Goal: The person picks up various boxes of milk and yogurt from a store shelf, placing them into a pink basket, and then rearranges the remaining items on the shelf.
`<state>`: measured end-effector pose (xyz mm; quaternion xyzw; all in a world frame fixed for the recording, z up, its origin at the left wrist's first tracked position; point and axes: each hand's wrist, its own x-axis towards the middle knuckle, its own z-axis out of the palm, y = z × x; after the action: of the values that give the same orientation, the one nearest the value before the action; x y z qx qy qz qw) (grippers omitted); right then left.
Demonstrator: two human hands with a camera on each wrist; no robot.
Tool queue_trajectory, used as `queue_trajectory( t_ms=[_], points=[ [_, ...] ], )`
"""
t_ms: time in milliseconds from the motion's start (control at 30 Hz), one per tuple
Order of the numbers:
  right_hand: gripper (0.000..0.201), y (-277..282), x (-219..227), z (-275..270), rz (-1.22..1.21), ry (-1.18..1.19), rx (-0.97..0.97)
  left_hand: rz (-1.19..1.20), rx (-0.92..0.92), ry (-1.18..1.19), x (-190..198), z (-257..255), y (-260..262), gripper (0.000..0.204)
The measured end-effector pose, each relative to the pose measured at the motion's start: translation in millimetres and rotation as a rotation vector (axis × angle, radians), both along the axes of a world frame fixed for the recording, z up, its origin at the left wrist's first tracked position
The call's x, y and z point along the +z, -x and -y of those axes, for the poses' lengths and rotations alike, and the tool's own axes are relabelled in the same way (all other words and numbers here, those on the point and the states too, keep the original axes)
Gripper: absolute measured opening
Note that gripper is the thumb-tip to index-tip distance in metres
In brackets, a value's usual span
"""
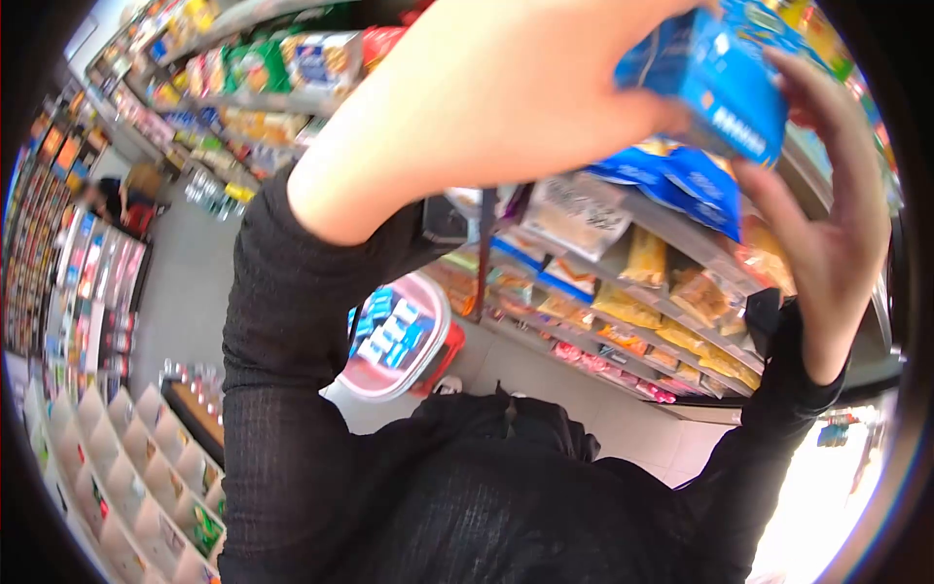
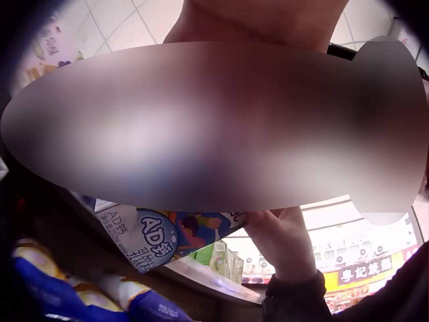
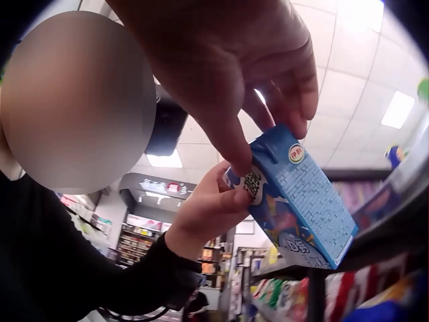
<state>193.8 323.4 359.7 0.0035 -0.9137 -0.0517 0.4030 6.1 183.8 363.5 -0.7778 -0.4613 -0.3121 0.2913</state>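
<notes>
A blue drink carton with printed cartoon pictures is held up between both hands, in front of a snack shelf. My left hand reaches in from the left and grips one side of it. From the right, my right hand pinches it between thumb and fingers. The right wrist view shows the carton tilted, with the right hand at its top end and the left hand at its side. Much of the left wrist view is blurred over, though the carton's lettered face shows below.
Shelves with packaged snacks rise ahead, blue bags just under the carton. A pinkish basket with several blue-and-white packs stands low by the body. White compartment bins lie lower left. A person is far left.
</notes>
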Motion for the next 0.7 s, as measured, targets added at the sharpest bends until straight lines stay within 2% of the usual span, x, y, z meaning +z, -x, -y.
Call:
queue_trajectory(
  t_ms=[67,133,167,267,433,567,633,667,700],
  points=[
    [0.056,38,-23,30,0.124,0.082,0.092,0.269,0.068,0.060,-45,20,35,0.047],
    [0.055,74,-61,52,0.145,0.212,0.158,0.281,0.182,0.183,-77,51,61,0.048],
    [0.055,93,-77,61,0.181,0.200,0.179,0.368,0.206,0.244,-96,65,73,0.047],
    [0.049,150,-134,84,0.325,0.401,0.316,0.609,0.281,0.430,-152,105,108,0.045],
    [0.042,248,-245,122,0.594,0.606,0.410,0.801,0.489,0.588,-263,160,174,0.045],
    [0.038,315,-335,153,0.582,0.639,0.439,0.912,0.577,0.555,-358,191,209,0.042],
    [0.029,344,-380,166,0.713,0.553,0.437,0.932,0.752,0.560,-407,205,221,0.044],
    [0.029,357,-399,171,0.718,0.554,0.438,0.937,0.753,0.562,-427,210,226,0.044],
    [0.034,368,-418,177,0.799,0.559,0.432,0.967,0.840,0.603,-446,214,230,0.045]
  ],
)
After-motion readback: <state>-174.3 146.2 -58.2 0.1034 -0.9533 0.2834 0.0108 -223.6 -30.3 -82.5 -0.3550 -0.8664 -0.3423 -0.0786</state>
